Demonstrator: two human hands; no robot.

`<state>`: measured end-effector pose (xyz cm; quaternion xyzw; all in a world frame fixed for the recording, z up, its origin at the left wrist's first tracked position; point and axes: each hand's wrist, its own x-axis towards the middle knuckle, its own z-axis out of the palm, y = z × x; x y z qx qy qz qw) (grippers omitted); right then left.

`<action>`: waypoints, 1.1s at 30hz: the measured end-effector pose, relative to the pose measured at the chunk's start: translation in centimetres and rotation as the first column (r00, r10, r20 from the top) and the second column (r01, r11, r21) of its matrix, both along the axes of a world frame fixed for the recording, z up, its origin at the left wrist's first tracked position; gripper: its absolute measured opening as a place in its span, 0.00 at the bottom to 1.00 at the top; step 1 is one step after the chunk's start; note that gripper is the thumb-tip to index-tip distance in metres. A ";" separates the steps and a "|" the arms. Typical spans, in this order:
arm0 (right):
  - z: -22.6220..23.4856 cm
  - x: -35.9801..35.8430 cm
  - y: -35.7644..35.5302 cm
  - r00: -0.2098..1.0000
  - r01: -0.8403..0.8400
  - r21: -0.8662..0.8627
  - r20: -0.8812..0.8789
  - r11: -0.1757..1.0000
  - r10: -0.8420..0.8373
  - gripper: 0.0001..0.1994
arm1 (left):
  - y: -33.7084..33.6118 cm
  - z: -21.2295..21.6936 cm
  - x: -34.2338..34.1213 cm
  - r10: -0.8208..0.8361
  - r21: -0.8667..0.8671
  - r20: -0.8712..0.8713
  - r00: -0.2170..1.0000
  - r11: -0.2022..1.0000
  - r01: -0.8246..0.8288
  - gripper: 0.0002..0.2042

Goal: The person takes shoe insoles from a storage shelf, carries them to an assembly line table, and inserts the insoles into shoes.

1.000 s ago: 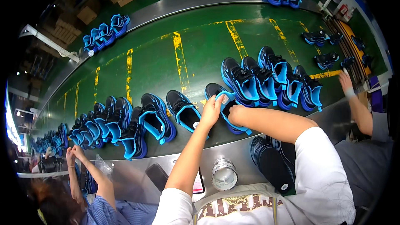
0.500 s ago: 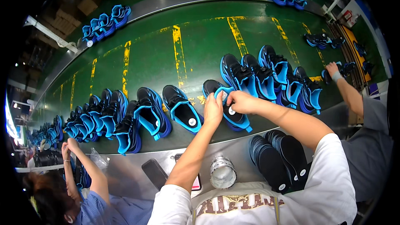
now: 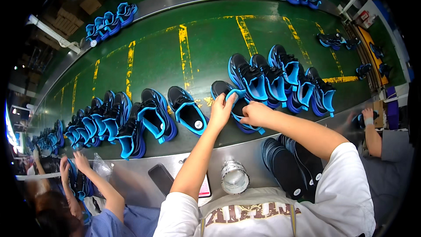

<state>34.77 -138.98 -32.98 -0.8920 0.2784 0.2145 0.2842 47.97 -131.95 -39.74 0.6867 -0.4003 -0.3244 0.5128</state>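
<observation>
A black and bright-blue sports shoe [image 3: 222,88] sits on the green belt in front of me, toe pointing away. My left hand [image 3: 222,110] pinches the blue collar at its left side, thumb and fingers pressed together. My right hand [image 3: 258,114] is curled at the right rear of the opening, its fingertips partly hidden in the shoe. Just left of it stands another such shoe [image 3: 187,110], with a white round label on its insole at the heel. Several laced shoes [image 3: 251,78] stand close beyond my right hand.
Stacked black insoles [image 3: 280,171] lie by my right elbow. On the metal ledge [image 3: 136,180] are a dark phone [image 3: 161,178], a lit phone [image 3: 205,188] and a clear jar [image 3: 234,177]. Shoes line the belt [image 3: 158,57] leftward. Co-workers' hands [image 3: 81,161] work at both sides.
My right hand has shifted down toward the shoe's heel, and the insole's white label is now covered. The right co-worker's hand has drawn back from the belt; the left co-worker's hands have lowered.
</observation>
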 end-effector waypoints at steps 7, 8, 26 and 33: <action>-0.8 -0.9 0.5 0.997 0.040 -0.111 0.077 0.993 -0.031 0.14 | -0.1 0.1 -0.1 -0.040 0.080 -0.080 0.996 0.996 0.046 0.16; -0.9 -0.7 0.3 1.000 -0.016 -0.131 -0.020 0.991 0.013 0.13 | -0.1 0.0 -0.1 -0.041 0.083 -0.079 0.996 0.995 0.047 0.16; -4.8 1.7 -0.5 0.911 -0.331 -0.144 -0.305 0.933 0.276 0.17 | -0.4 -0.7 -0.7 -0.015 0.072 0.172 0.985 0.997 0.003 0.18; -2.4 4.0 -1.1 0.762 -0.488 0.021 -0.478 0.873 0.438 0.19 | -0.9 -0.2 -0.5 -0.030 0.139 0.087 0.996 0.990 0.018 0.18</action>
